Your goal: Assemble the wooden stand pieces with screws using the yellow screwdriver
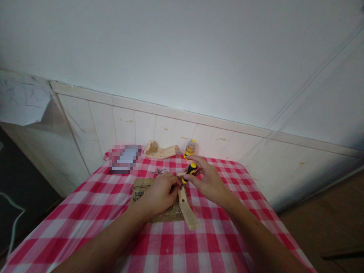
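Note:
My right hand [209,178] grips a screwdriver [191,169] by its yellow-and-black handle. The tool slants down and left, its tip at the upper part of an angled wooden piece [186,210]. A dark round hole shows in the wood below the tip. My left hand [163,189] is closed against the left side of this piece, fingertips close to the screwdriver tip; whether they also pinch a screw is hidden. Under the hand and wood lies a brown printed mat [138,189], partly covered.
A red-and-white checked cloth [159,246] covers the table. Along the wall stand another wooden part [162,151] with holes, a clear container with a yellow-black base [190,148], and a blurred-out flat object [125,159]. Small metal pieces [159,171] lie behind my left hand.

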Motion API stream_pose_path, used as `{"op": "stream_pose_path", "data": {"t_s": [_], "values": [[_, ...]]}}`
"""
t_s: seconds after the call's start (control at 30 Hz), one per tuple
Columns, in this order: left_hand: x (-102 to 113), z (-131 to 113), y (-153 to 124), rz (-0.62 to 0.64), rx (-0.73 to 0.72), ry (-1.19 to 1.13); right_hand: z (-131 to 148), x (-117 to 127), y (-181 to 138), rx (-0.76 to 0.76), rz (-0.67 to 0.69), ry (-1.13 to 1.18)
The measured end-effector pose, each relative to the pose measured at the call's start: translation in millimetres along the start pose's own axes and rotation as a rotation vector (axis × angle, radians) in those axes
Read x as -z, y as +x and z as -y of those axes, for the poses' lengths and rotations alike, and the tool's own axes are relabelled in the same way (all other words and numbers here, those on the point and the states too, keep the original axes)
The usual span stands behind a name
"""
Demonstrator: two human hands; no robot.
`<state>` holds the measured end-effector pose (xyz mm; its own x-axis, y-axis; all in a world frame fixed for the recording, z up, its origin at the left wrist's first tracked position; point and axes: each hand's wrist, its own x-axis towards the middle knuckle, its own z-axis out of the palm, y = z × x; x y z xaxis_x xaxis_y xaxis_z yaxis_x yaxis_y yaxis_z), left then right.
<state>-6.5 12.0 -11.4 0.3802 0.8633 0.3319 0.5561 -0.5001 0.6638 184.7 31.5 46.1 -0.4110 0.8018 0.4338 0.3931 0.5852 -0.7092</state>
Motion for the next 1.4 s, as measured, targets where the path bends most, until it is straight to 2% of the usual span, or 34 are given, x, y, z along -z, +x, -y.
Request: {"op": "stream_pose_path", "data": {"t_s": [0.2, 0.87, 1.17, 1.4], "values": [[0, -1, 1, 0.006, 0.005, 0.012, 3, 1, -1, 0.033, 0.055, -0.051], [1, -2, 1, 0.009, 0.007, 0.038, -2, -3, 2, -0.045, -0.048, -0.122], [1, -3, 0, 0.006, 0.002, 0.049, -4, -6, 1, -0.053, -0.068, -0.071], [2, -3, 0, 0.012, 0.01, 0.06, -14, -19, -2, -0.04, -0.142, -0.008]]}}
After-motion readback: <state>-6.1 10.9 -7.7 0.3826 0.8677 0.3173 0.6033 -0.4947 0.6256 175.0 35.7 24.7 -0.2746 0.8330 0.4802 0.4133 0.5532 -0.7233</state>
